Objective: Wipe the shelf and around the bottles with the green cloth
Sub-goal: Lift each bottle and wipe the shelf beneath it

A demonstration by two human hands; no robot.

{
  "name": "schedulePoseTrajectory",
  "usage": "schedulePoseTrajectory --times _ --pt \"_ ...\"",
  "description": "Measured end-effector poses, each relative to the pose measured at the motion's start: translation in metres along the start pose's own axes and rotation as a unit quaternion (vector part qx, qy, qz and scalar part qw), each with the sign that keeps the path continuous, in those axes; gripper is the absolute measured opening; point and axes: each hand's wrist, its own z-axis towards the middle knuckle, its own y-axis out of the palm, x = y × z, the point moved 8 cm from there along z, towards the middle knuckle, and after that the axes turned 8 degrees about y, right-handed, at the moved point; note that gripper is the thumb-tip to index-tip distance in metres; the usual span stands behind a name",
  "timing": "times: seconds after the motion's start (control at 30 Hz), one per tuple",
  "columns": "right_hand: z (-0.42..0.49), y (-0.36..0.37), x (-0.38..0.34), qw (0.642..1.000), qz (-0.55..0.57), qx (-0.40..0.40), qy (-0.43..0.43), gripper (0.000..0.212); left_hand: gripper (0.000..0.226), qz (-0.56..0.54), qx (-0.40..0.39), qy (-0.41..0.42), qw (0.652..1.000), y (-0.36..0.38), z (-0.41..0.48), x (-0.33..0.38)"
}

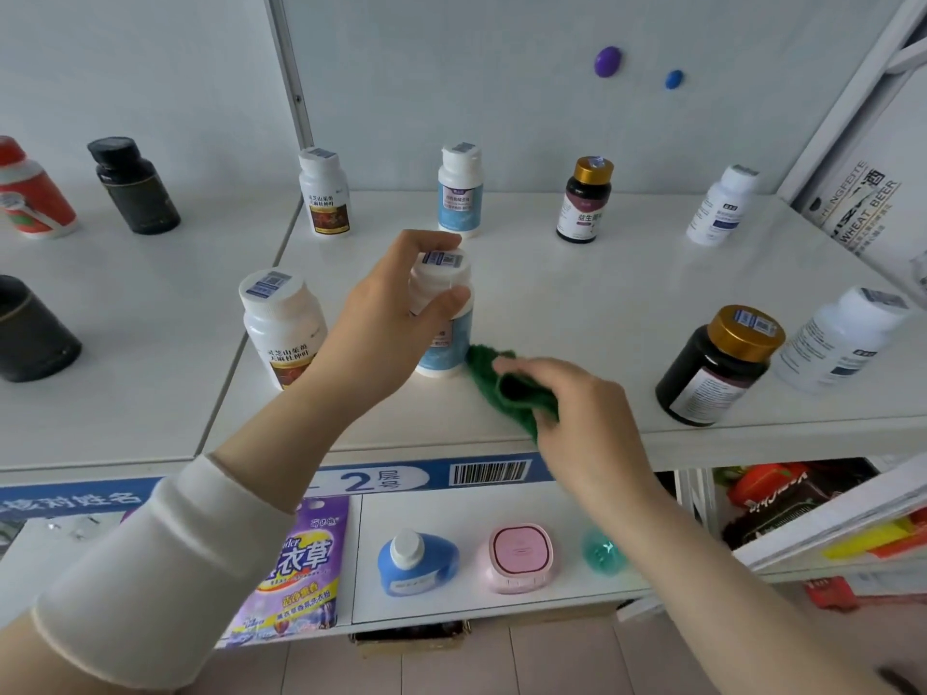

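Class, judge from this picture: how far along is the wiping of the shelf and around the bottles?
Done: nothing certain; no wiped patch shows on the shelf. In hand: the left hand grips the blue-label bottle while the right hand holds the green cloth beside its base. Left: likely around the gold-capped bottle and the rest of the shelf.

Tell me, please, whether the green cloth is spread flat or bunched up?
Bunched up: the green cloth sits crumpled in folds, gripped by the right hand.
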Motion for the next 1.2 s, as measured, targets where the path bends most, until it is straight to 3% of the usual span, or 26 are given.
schedulePoseTrajectory --times 0.1,0.2,0.3,0.4,0.57,0.77,0.9,1.07,1.2 --pt "-0.036 0.003 -0.009 0.996 0.045 -0.074 -0.025 0.054 0.035 -0.002 0.0 -0.014 1.0 0.001 0.002 0.0" --pt "-0.045 -0.008 -0.001 0.984 0.125 -0.13 0.014 0.051 0.035 0.006 -0.002 -0.019 1.0 0.001 0.002 0.001" --pt "-0.033 -0.036 0.014 0.966 0.235 -0.074 0.08 0.045 0.035 0.004 -0.005 -0.025 1.0 0.002 0.001 0.003" --pt "-0.014 -0.057 0.023 0.92 0.367 0.012 0.138 0.038 0.036 -0.001 -0.019 -0.023 1.0 0.011 -0.002 0.011" --pt "0.026 -0.065 0.012 0.875 0.442 0.055 0.189 0.022 0.038 0.027 -0.025 0.002 0.999 0.022 -0.01 0.021" --pt "0.076 -0.06 0.006 0.842 0.479 0.011 0.246 0.016 0.066 0.069 -0.038 0.032 0.996 0.001 -0.002 0.03" --pt "0.109 -0.058 0.003 0.835 0.482 0.017 0.264 0.017 0.044 0.146 -0.025 0.071 0.986 -0.034 0.035 0.046" --pt "0.142 -0.038 0.012 0.825 0.459 0.024 0.33 0.028 0.041 0.244 -0.123 0.076 0.959 -0.039 0.106 0.033" --pt "0.16 -0.017 0.031 0.835 0.399 0.043 0.375 0.034 0.051 0.287 -0.185 0.061 0.938 -0.021 0.156 -0.01"
